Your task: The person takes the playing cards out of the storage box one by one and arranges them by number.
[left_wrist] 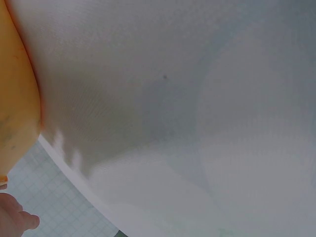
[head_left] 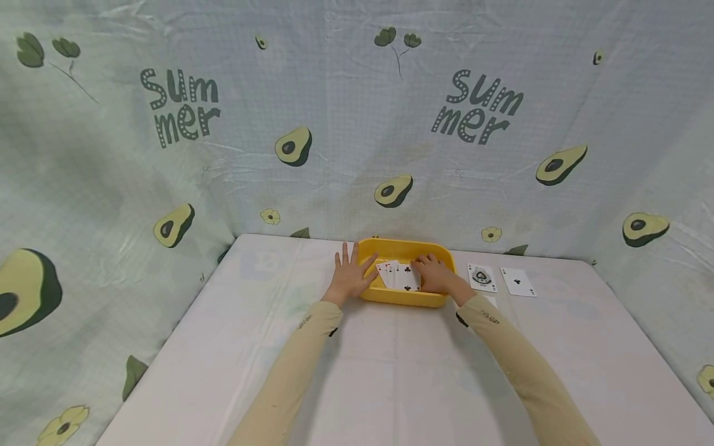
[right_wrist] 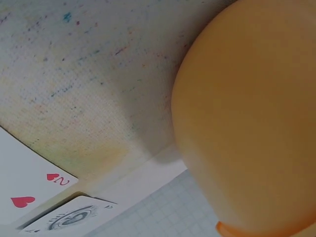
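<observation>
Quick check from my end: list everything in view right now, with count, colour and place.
Yellow plastic tray: one, far middle of the table.
Playing cards in the tray: several, white, fanned; exact count unclear.
Playing cards on the table: at least two face up, white, right of the tray; a red two shows in the right wrist view.
White table cover: one.
Avocado-print backdrop cloth: pale green, behind and at both sides.
Left hand: open, against the tray's left edge.
Right hand: on the tray's cards; grip unclear.

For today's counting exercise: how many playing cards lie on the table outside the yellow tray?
2 in the head view: the ace of spades beside the tray, and a club card further right. Another may be hidden by the right sleeve.
</observation>
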Tool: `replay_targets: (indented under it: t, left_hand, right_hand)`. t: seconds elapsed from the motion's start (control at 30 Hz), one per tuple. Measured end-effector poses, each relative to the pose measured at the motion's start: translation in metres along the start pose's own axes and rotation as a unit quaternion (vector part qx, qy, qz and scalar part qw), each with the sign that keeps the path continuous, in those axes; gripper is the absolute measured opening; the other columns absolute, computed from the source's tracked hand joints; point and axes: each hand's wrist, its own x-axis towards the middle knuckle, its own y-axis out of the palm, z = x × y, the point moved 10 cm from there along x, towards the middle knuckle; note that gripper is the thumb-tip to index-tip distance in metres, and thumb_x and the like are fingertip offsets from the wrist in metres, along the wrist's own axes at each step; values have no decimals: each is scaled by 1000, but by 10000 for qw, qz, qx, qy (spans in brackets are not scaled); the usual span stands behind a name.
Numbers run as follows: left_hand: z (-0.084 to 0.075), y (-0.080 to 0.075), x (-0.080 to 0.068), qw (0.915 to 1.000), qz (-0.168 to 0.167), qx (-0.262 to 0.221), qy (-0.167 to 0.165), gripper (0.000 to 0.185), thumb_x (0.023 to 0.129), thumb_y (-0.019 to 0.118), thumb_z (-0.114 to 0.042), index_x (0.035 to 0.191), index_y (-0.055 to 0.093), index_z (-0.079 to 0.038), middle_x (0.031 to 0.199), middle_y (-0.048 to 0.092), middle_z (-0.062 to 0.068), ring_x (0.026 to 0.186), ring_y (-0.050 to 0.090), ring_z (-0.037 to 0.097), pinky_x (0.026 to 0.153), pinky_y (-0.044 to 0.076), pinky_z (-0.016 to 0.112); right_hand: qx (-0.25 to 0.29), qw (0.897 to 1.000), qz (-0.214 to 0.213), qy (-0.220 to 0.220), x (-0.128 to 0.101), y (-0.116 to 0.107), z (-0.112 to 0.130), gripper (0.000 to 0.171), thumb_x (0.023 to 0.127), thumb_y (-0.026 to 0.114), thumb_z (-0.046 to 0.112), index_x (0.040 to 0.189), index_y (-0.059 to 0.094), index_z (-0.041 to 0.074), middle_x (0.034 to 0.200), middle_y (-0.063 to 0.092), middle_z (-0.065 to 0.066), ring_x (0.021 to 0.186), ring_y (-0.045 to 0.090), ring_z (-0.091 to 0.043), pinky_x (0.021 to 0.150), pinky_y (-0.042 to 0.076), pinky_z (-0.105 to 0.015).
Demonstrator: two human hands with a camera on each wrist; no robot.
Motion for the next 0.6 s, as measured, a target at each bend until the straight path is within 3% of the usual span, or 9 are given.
replay_targets:
  t: [0.23, 0.43, 0.6]
  left_hand:
    - [1, 2, 1, 10000, 2, -46, 13, 52, 93, 31, -48, 141, 24, -30, 150, 5, 19, 135, -2, 46, 107, 6, 59]
    - [2, 4, 3, 10000, -59, -48, 30, 52, 92, 30, -48, 141, 25, -31, 150, 5, 19, 135, -1, 46, 107, 7, 59]
    - [2, 3, 3, 10000, -84, -45, 16, 52, 92, 30, -49, 141, 25, -31, 150, 7, 19, 135, 0, 46, 107, 7, 59]
  right_hand:
    - [-52, 9999, -146, 15, 0, -5, -1, 77, 71, 70, 43, 131, 41, 4, 129, 37, -14, 115, 32, -31, 99, 30, -49]
    - [286, 9991, -289, 140, -3, -10, -4, 76, 68, 74, 41, 129, 42, 9, 126, 37, -15, 115, 31, -33, 98, 30, -51]
    - [270, 9989, -364, 128, -5, -12, -6, 81, 67, 71, 49, 130, 42, 8, 121, 37, -16, 111, 32, -33, 95, 33, -52]
